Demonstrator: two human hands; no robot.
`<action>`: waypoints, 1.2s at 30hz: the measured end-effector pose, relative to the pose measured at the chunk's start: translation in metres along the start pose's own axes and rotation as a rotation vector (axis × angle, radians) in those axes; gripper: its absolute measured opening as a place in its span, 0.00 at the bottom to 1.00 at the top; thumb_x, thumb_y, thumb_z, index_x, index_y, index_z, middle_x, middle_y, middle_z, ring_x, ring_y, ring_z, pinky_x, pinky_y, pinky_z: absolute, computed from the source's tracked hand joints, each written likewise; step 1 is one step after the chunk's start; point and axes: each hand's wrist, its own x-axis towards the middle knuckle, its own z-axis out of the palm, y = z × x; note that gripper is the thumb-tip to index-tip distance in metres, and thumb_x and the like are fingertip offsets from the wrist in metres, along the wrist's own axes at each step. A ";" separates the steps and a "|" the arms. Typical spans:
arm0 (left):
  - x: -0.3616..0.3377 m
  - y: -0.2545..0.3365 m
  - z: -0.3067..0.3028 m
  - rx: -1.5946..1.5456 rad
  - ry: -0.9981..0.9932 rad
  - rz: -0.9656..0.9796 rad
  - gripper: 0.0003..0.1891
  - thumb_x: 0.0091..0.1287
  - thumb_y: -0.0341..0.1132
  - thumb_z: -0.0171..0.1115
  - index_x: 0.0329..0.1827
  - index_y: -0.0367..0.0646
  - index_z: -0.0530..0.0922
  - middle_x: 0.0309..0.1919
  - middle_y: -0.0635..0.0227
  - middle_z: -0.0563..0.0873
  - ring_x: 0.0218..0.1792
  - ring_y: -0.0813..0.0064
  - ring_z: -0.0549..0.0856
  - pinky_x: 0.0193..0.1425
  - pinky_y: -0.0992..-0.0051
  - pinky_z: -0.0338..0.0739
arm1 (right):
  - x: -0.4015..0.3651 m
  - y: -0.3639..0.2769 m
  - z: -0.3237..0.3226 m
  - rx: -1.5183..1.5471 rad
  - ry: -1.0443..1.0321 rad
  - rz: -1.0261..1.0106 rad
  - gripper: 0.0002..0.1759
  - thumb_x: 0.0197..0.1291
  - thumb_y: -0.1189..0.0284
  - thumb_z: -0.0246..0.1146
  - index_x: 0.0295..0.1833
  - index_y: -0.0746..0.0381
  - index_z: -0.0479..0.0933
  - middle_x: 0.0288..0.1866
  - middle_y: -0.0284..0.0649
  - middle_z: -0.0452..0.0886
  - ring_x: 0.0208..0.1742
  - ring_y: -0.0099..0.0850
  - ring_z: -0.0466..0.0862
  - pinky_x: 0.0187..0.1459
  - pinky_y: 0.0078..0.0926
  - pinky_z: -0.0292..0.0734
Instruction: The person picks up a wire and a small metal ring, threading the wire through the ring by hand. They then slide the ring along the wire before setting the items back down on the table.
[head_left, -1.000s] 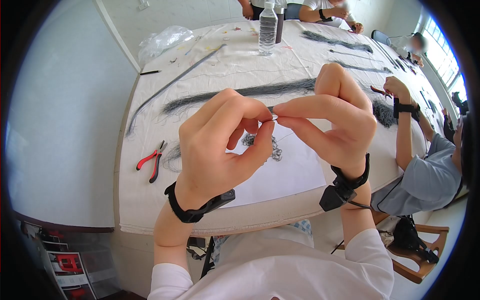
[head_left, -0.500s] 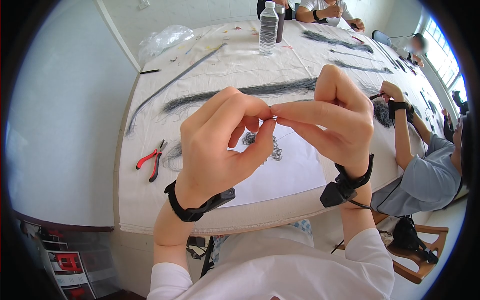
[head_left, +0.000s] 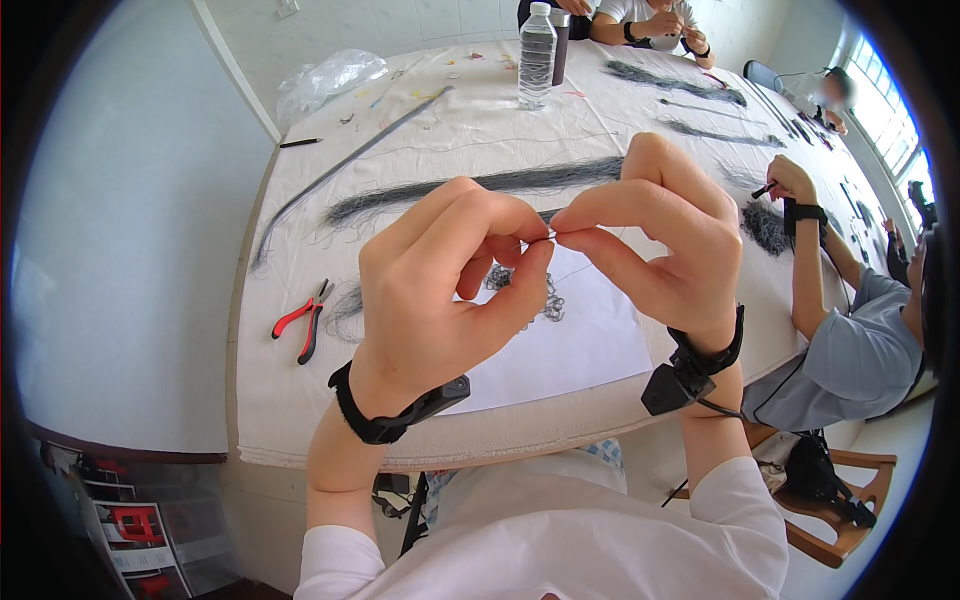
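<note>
We see a long counter (head_left: 300,400) covered in off-white cloth. Near its front edge lies a white sheet of paper (head_left: 590,350), with a small curly dark tangle (head_left: 548,300) on its far part. To the left, red-handled pliers (head_left: 300,328) rest on the cloth beside a wispy tuft. Further back, a thick dark bundle of strands (head_left: 480,185) stretches across, and a thinner grey bundle (head_left: 340,170) runs diagonally by a black pen (head_left: 300,144). A clear plastic bag (head_left: 330,78) and an upright water bottle (head_left: 536,55) stand at the far end, and more dark bundles (head_left: 680,85) lie to the right.
</note>
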 end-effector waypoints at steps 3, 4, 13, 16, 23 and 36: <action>0.000 -0.001 0.000 0.000 0.004 -0.001 0.08 0.50 0.19 0.68 0.29 0.41 0.79 0.25 0.73 0.81 0.17 0.87 0.77 0.15 0.85 0.60 | 0.000 -0.001 0.000 -0.012 0.004 -0.003 0.14 0.33 0.78 0.76 0.32 0.61 0.85 0.24 0.30 0.67 0.25 0.24 0.65 0.24 0.20 0.57; 0.000 -0.001 0.000 0.001 0.004 -0.001 0.08 0.50 0.19 0.68 0.29 0.41 0.79 0.25 0.73 0.81 0.17 0.87 0.77 0.15 0.85 0.60 | 0.001 -0.002 0.000 -0.017 0.001 -0.002 0.14 0.33 0.78 0.76 0.32 0.61 0.85 0.24 0.30 0.67 0.25 0.24 0.65 0.24 0.20 0.57; 0.000 -0.001 0.000 0.022 0.011 0.019 0.08 0.50 0.19 0.68 0.29 0.41 0.79 0.25 0.73 0.81 0.16 0.87 0.75 0.16 0.85 0.60 | 0.001 -0.001 0.000 -0.016 -0.014 -0.015 0.14 0.33 0.77 0.76 0.33 0.60 0.85 0.23 0.31 0.67 0.24 0.24 0.65 0.24 0.21 0.57; 0.000 -0.002 0.000 0.015 0.006 0.024 0.08 0.50 0.19 0.68 0.29 0.41 0.79 0.25 0.73 0.81 0.15 0.87 0.75 0.16 0.85 0.60 | 0.001 -0.001 0.000 -0.006 -0.012 -0.006 0.14 0.33 0.77 0.76 0.32 0.60 0.85 0.23 0.31 0.67 0.24 0.24 0.65 0.24 0.21 0.56; -0.001 -0.001 0.000 0.004 0.016 0.029 0.08 0.50 0.18 0.67 0.28 0.41 0.78 0.25 0.73 0.80 0.16 0.86 0.75 0.16 0.85 0.60 | 0.001 -0.004 -0.001 -0.030 -0.018 0.037 0.16 0.30 0.78 0.76 0.32 0.59 0.87 0.22 0.29 0.62 0.23 0.23 0.62 0.23 0.21 0.51; -0.002 -0.001 0.001 -0.015 0.029 0.017 0.09 0.51 0.18 0.67 0.27 0.42 0.77 0.24 0.73 0.79 0.17 0.87 0.77 0.16 0.85 0.60 | 0.001 -0.003 -0.004 -0.037 -0.021 0.045 0.18 0.28 0.78 0.76 0.34 0.58 0.88 0.22 0.28 0.59 0.24 0.23 0.60 0.24 0.21 0.49</action>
